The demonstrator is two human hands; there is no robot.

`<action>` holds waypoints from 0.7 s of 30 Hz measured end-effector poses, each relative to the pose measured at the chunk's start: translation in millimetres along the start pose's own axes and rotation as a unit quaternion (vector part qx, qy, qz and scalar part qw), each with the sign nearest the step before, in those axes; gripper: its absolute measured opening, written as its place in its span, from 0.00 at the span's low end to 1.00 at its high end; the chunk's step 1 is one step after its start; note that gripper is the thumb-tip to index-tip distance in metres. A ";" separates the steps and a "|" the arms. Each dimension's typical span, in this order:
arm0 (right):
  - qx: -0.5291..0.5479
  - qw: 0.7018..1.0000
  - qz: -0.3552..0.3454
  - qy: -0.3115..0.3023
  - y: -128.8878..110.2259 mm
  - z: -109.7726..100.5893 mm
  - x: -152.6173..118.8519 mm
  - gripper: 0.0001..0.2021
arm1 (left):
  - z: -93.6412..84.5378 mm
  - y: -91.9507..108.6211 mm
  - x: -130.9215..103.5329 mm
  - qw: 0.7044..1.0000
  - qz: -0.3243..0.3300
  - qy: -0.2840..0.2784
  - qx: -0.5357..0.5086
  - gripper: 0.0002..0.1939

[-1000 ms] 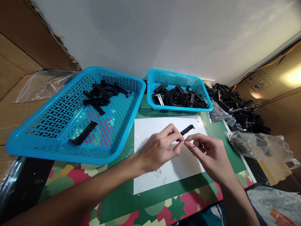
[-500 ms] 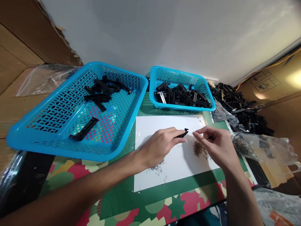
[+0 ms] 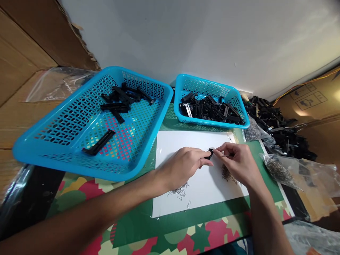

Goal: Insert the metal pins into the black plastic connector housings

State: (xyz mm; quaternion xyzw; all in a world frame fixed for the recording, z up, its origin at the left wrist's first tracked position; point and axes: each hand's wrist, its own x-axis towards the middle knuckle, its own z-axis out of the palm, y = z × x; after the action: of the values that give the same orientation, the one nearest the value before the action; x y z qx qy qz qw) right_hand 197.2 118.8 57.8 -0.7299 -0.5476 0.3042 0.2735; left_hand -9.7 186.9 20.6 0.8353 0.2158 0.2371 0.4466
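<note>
Wire pieces (image 3: 181, 191) lie on the sheet (image 3: 204, 184) before the right basket (image 3: 212, 123)

A person's left forearm (image 3: 111, 212) stretched in from the lower left, the left hand (image 3: 184, 166) turned knuckles up with its thumb (image 3: 205, 162) below the fingers (image 3: 202, 154). The right forearm (image 3: 267, 212) slanted up from the lower right, the right hand (image 3: 237, 161) curled, its fingertips (image 3: 216, 152) pinched just beside the left's.

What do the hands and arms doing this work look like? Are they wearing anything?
They're a person's: the left hand and right hand wear no gloves. No sleeve, watch or bracelet shows on the left arm or right arm. I see no rings, though some fingers are partly hidden.
</note>
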 end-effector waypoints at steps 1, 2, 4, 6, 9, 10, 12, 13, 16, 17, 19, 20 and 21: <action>-0.006 1.000 -0.002 0.004 -0.9 0.3 -0.3 0.18 | 0.1 -0.1 -0.1 1.000 0.001 0.001 0.000 0.11; -0.013 1.000 -0.004 0.008 -1.7 0.4 -0.6 0.18 | 0.1 -0.1 -0.1 1.000 0.002 0.003 0.002 0.11; -0.026 1.000 -0.006 0.014 -2.7 0.1 -1.0 0.17 | 0.0 0.0 -0.1 1.000 0.004 0.005 0.004 0.11; -0.031 0.999 -0.001 0.013 -3.0 -0.7 -0.9 0.15 | -0.1 0.2 0.1 1.000 0.006 0.007 0.003 0.11; -0.025 1.000 0.010 0.003 -2.7 -2.1 0.0 0.16 | -0.2 0.5 0.4 1.000 0.012 0.000 0.008 0.11; -0.024 1.000 0.010 0.002 -2.4 -2.4 0.4 0.16 | -0.2 0.6 0.6 1.000 0.015 -0.005 0.014 0.11; -0.028 1.000 0.005 0.004 -1.8 -2.5 0.7 0.17 | -0.2 0.5 0.6 0.999 0.019 -0.015 0.022 0.10; -0.033 0.999 0.002 0.007 -1.5 -2.2 0.7 0.17 | -0.1 0.4 0.6 0.999 0.017 -0.017 0.022 0.10; -0.037 0.999 -0.002 0.015 -0.6 0.0 -0.3 0.18 | 0.3 -0.4 0.3 1.000 -0.003 -0.022 0.006 0.11; -0.034 0.999 -0.001 0.017 -0.4 0.9 -0.9 0.18 | 0.4 -0.7 0.1 1.000 -0.011 -0.025 -0.001 0.11; -0.025 0.999 -0.002 0.023 -0.6 2.5 -2.4 0.20 | 0.4 -0.9 0.0 0.999 -0.022 -0.026 -0.014 0.12; -0.021 0.999 -0.003 0.026 -0.8 3.1 -3.0 0.20 | 0.2 -0.8 0.0 0.999 -0.026 -0.025 -0.018 0.12; -0.018 0.999 -0.005 0.029 -1.0 3.5 -3.6 0.21 | -0.1 -0.5 0.1 0.999 -0.028 -0.024 -0.022 0.11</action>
State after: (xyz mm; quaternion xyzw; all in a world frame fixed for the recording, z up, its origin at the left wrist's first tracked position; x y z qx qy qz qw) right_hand 193.1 115.8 56.7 -0.7403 -0.5485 0.2720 0.2777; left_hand -9.8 187.3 20.2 0.8242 0.2234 0.2091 0.4765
